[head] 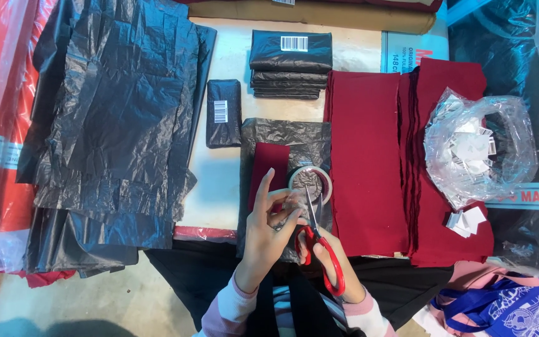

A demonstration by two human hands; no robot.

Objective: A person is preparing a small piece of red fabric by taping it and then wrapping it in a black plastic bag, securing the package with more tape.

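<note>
My right hand [329, 259] grips red-handled scissors [322, 249], blades pointing up toward a roll of clear tape [310, 183]. My left hand [268, 228] pinches a strip of clear tape [291, 203] pulled from the roll, right at the scissor blades. Both hands hover over a grey plastic bag [285, 140] with a folded dark red cloth [266, 165] lying on it.
A big pile of grey plastic bags [120, 118] fills the left. Packed dark bundles with barcode labels [290, 62], [223, 112] lie at the back. Stacked red cloths [375, 156] sit right, beside a clear bag of white tags [478, 146].
</note>
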